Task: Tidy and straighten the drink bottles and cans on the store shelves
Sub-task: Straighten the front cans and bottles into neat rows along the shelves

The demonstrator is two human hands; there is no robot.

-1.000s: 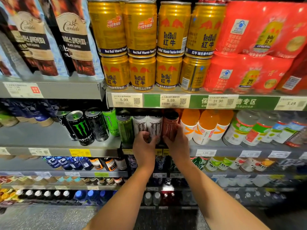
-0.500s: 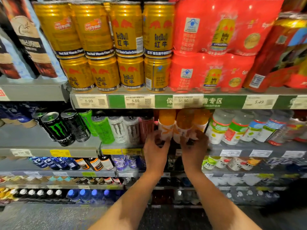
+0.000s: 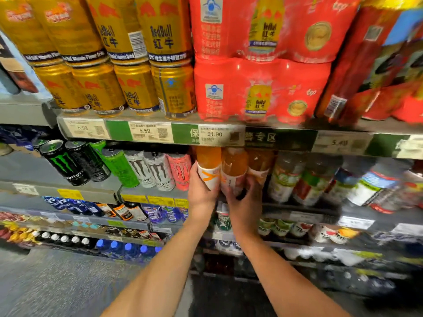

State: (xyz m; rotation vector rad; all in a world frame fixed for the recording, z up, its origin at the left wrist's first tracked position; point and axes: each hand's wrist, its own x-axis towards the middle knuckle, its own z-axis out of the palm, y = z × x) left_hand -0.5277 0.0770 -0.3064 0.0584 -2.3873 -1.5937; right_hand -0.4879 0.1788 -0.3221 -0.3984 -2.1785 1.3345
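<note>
Three orange drink bottles stand side by side on the second shelf. My left hand [image 3: 201, 193] grips the lower part of the leftmost orange bottle [image 3: 208, 164]. My right hand [image 3: 243, 197] grips the base of the middle orange bottle [image 3: 233, 168], its fingers reaching toward the third orange bottle [image 3: 259, 164]. Left of them stands a row of Monster cans: a pink one [image 3: 180, 170], two white ones [image 3: 158, 171], green and black ones [image 3: 68, 163].
Gold Red Bull cans [image 3: 135, 88] stacked two high and red multipacks [image 3: 261, 88] fill the shelf above. Clear bottles with green and red labels [image 3: 283, 179] stand right of the orange ones. Price-tag rails [image 3: 146, 132] edge each shelf. Lower shelves hold more small bottles.
Both hands moved right from the white and pink Monster cans to the orange bottles and now grip them. The view shifted right and closer.
</note>
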